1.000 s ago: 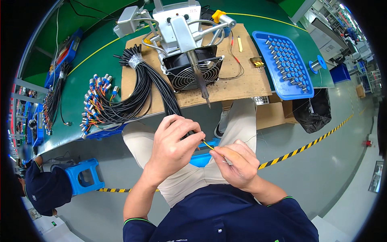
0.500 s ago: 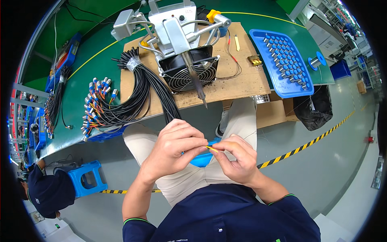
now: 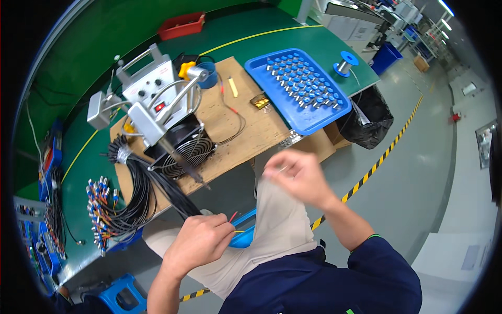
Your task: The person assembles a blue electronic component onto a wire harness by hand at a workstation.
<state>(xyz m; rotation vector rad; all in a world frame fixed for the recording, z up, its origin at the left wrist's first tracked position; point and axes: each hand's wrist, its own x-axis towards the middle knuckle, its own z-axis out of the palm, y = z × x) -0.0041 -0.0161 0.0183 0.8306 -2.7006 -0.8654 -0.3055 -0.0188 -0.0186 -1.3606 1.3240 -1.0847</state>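
Observation:
My left hand [image 3: 201, 240] is closed over my lap around the end of a cable. A red wire [image 3: 234, 216] and a yellow wire [image 3: 239, 231] stick out past its fingers. Black cables [image 3: 175, 194] run from the table edge toward this hand. Blurred by motion, my right hand [image 3: 299, 177] is raised near the front of the table, right of the left hand and apart from it. Its thumb and fingers are pinched around something thin and pale, too small to name.
A soldering iron [image 3: 183, 163] juts over the table edge before a black fan [image 3: 196, 154]. Tied cables with metal connectors [image 3: 102, 209] lie left. A blue tray [image 3: 308, 127] of connectors, a solder spool [image 3: 345, 65] and a black bin bag [image 3: 372, 118] are right.
My hands have come apart: the right moved up and away, the left slightly down and left, with wires showing at its fingers. The view has swung toward the right.

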